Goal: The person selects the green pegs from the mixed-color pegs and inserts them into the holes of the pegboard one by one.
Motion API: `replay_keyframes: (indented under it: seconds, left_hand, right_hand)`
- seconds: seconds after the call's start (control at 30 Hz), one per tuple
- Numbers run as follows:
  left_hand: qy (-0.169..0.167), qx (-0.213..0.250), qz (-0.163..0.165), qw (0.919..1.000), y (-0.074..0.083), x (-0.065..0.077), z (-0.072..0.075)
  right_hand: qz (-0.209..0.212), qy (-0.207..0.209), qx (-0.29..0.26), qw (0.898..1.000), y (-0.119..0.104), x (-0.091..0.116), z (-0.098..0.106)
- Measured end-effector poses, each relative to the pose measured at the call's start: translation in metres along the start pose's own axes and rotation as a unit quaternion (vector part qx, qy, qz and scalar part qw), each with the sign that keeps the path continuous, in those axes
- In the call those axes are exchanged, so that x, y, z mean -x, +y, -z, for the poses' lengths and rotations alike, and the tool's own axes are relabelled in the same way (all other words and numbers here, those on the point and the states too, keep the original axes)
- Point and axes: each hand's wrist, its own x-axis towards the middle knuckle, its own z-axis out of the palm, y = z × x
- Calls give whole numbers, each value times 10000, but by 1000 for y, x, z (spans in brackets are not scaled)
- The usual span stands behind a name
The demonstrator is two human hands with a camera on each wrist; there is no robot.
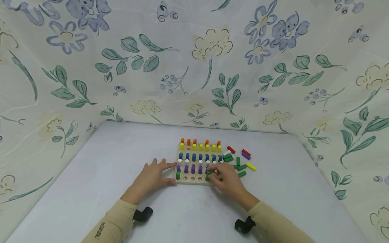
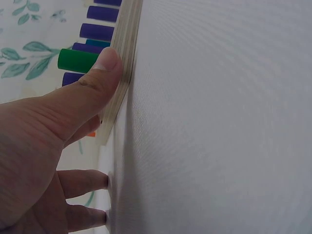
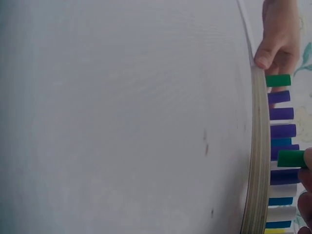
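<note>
A wooden pegboard (image 1: 192,183) lies on the table, with rows of orange, yellow, blue, white and purple pegs standing in its holes. In the front row one green peg (image 1: 178,175) stands at the left end, beside bare holes. My left hand (image 1: 152,177) touches the board's left side with thumb and index finger, its other fingers extended and resting on the table. Between thumb and fingers my right hand (image 1: 228,177) pinches another green peg (image 3: 291,158) over the front row. In the right wrist view this peg's lower end shows just above the board surface.
Loose green pegs (image 1: 241,167) lie scattered right of the board, along with a yellow peg (image 1: 251,166), a purple peg (image 1: 246,156), red pegs (image 1: 231,149) and a white peg (image 1: 226,153). A floral cloth (image 1: 182,67) hangs behind the white table (image 1: 127,141).
</note>
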Motion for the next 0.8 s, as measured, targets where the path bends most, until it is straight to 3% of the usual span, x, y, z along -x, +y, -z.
replay_keyframes:
  seconds: [0.8]
  left_hand:
    - [12,10,-38,10000,1,2,1]
  right_hand:
    - [246,-138,-94,9996,-16,-9,-12]
